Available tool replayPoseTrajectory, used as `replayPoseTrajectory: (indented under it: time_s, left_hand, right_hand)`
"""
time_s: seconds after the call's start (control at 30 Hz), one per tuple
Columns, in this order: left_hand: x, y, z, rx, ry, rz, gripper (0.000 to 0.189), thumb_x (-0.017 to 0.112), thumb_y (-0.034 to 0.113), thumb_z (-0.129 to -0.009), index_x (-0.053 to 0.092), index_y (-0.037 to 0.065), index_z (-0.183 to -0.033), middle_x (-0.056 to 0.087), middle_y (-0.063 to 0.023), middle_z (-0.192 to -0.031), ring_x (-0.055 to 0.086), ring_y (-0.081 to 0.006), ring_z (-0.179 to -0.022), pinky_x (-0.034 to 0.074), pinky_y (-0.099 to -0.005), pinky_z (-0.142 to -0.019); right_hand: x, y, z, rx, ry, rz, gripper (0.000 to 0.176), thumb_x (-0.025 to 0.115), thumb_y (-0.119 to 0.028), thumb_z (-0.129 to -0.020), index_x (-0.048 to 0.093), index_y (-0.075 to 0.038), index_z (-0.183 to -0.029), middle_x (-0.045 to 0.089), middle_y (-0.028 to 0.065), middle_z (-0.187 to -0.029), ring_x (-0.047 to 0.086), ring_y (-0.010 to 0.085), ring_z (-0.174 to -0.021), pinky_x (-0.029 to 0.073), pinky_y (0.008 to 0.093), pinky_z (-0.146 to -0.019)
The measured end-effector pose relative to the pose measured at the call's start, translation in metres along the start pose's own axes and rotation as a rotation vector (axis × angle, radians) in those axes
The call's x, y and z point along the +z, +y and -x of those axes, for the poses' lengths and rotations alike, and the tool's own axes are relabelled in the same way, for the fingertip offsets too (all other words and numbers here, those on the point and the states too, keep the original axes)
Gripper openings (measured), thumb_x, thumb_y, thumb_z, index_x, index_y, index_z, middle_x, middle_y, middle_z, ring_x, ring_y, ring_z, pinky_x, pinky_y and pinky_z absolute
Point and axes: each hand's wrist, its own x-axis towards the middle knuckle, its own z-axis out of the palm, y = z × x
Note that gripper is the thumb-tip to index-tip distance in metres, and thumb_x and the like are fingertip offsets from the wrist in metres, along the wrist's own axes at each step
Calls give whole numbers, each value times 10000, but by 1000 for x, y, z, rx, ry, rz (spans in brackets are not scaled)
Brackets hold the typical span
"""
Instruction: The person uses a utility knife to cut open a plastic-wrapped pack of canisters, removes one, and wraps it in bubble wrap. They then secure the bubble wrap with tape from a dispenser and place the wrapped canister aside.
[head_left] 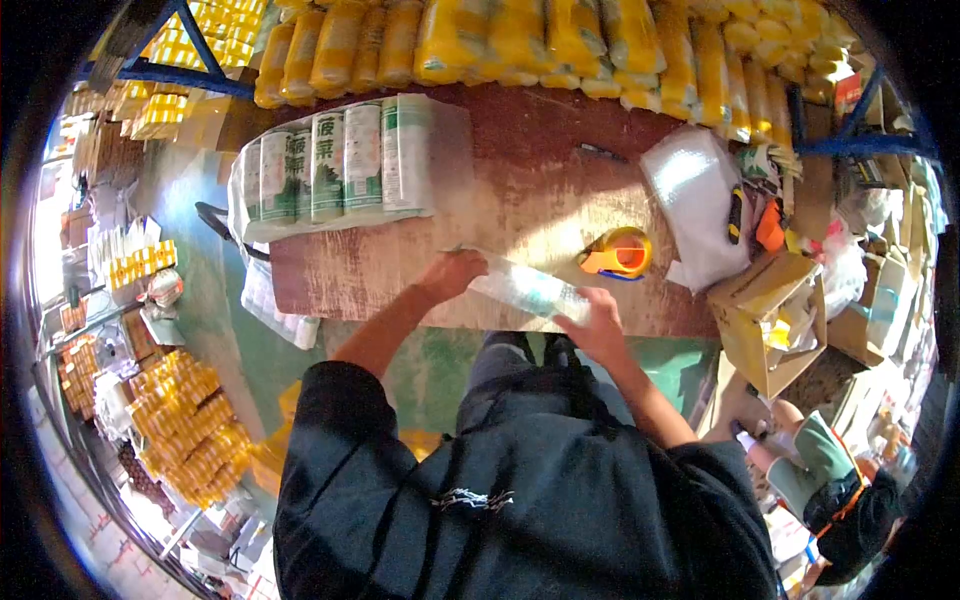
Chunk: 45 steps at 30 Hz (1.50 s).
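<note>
Between my two hands lies a translucent white wrapped pack point(530, 287) with faint green print, tilted across the front of the table. My left hand point(458, 276) closes on its left end. Around the right end curl the fingers of my right hand point(598, 326). To the left, a clear plastic bag point(440, 160) holds several upright-printed white and green cylindrical packs point(327, 168) lying side by side. An orange and yellow tape dispenser point(622, 254) rests on the table just beyond my right hand.
Yellow wrapped packs point(450, 45) line the back of the worn brown table point(540, 130). A pen-like object point(602, 152), clear plastic sheets or bags point(690, 200) and a yellow-black cutter point(736, 216) lie at right. A cardboard box point(745, 320) stands at the right corner; another person point(850, 510) is lower right.
</note>
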Motion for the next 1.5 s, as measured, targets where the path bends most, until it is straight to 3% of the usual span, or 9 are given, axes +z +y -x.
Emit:
replayPoseTrajectory:
  time_s: [0.07, 0.33, 0.57, 0.7, 0.87, 1.03, 1.23, 1.4, 1.5]
  left_hand:
    - [3, -5, 2, -17, -40, 16, 351, 647, 14, -781, 703, 134, -1106, 677, -87, -1245, 634, -284, -1177, 534, -430, -990]
    - [27, -14, -5, -27, -14, -134, 255, 659, 182, -864, 697, 159, -1116, 666, -78, -1229, 622, -290, -1164, 532, -423, -965]
    - [-16, -2, -37, 6, -59, -226, 302, 657, 302, -918, 679, 139, -1170, 660, -99, -1213, 601, -329, -1183, 464, -474, -1054]
    - [-11, -14, -37, 31, -104, -137, 305, 646, 257, -917, 665, 99, -1177, 648, -142, -1219, 599, -344, -1185, 449, -481, -1078]
    - [-2, -22, -37, 119, -35, -160, 252, 599, 214, -911, 656, 91, -1124, 638, -151, -1082, 617, -335, -1072, 494, -450, -955]
    - [-16, -25, -56, 123, 28, -63, 338, 638, 209, -852, 641, 85, -1167, 661, -128, -980, 646, -323, -980, 495, -466, -903]
    - [2, 29, -65, -96, 396, -204, 215, 692, 274, -833, 667, 124, -986, 684, -86, -831, 666, -321, -874, 533, -474, -773]
    - [62, 162, 0, -1322, 336, 669, 472, 619, 498, -970, 637, 37, -1070, 695, -115, -916, 676, -314, -807, 541, -448, -686]
    - [136, 148, -10, -1257, 632, 1230, 676, 527, 601, -999, 594, -42, -1197, 658, -128, -946, 648, -270, -872, 537, -399, -748]
  right_hand:
    - [21, -10, -8, -93, -284, 58, 534, 804, -378, -825, 630, -45, -1204, 620, 166, -1156, 630, 379, -998, 512, 506, -880]
    - [67, 28, -10, -73, -168, -118, 251, 708, -248, -893, 649, -48, -754, 635, 133, -876, 623, 372, -875, 518, 475, -764]
    - [65, 18, -11, 593, -353, 53, 387, 734, -378, -896, 551, -86, -1072, 650, 164, -927, 635, 379, -943, 522, 482, -809]
    - [50, 42, -2, 436, -210, 493, 528, 753, -391, -865, 548, -45, -1208, 605, 164, -1227, 566, 361, -1191, 492, 483, -904]
    - [71, -28, -39, -160, -167, 30, 610, 713, -342, -899, 508, 20, -1344, 561, 189, -1288, 536, 360, -1225, 458, 498, -985]
    - [114, -30, -58, -31, -374, 65, 674, 669, -366, -945, 431, -26, -1476, 549, 196, -1363, 522, 411, -1257, 403, 532, -1055]
    - [115, -12, -67, 47, -472, -65, 698, 720, -339, -910, 441, -36, -1474, 591, 234, -1321, 580, 438, -1203, 469, 505, -992]
    - [104, -4, -83, 292, -606, -162, 846, 797, -466, -845, 444, 3, -1455, 650, 278, -1248, 642, 441, -1148, 525, 480, -943]
    - [115, 20, -90, 342, -661, -164, 774, 808, -491, -824, 560, 11, -1359, 681, 273, -1205, 666, 409, -1132, 534, 449, -948]
